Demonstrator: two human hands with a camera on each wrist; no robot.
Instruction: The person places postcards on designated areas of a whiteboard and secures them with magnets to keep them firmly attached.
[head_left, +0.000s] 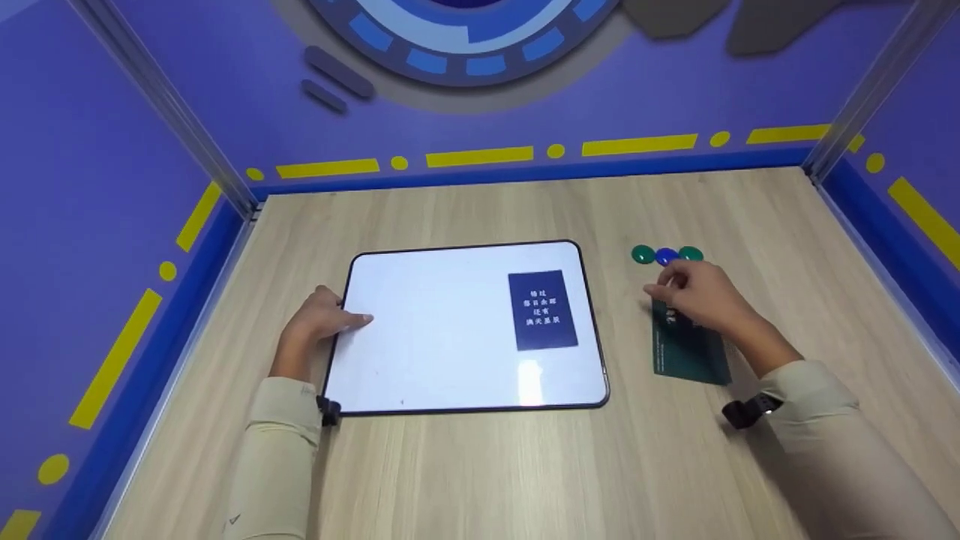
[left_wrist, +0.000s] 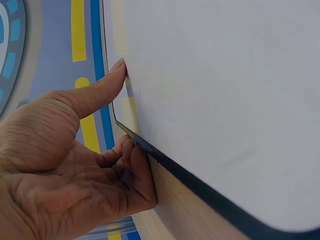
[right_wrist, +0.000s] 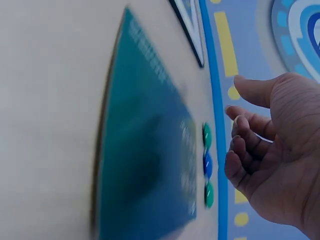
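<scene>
A whiteboard [head_left: 435, 330] with a thin black frame lies on the table. My left hand [head_left: 319, 319] grips its left edge, the thumb [left_wrist: 102, 90] on the white face and the other fingers curled at the frame. A dark blue card [head_left: 543, 310] with white writing sits on the board's right part. My right hand [head_left: 705, 292] hovers over a dark green card [head_left: 686, 352], covering its upper part in the head view. In the right wrist view its fingers are loosely bent with nothing between them. Just beyond it are two green magnets [head_left: 643, 254] and a blue magnet [head_left: 666, 256] in a row.
The wooden table [head_left: 480, 480] runs back to a blue-purple panel [head_left: 480, 127] with yellow dashes. Side panels with metal posts [head_left: 862, 90] stand left and right. A small black wrist camera [head_left: 742, 412] sits by the right sleeve.
</scene>
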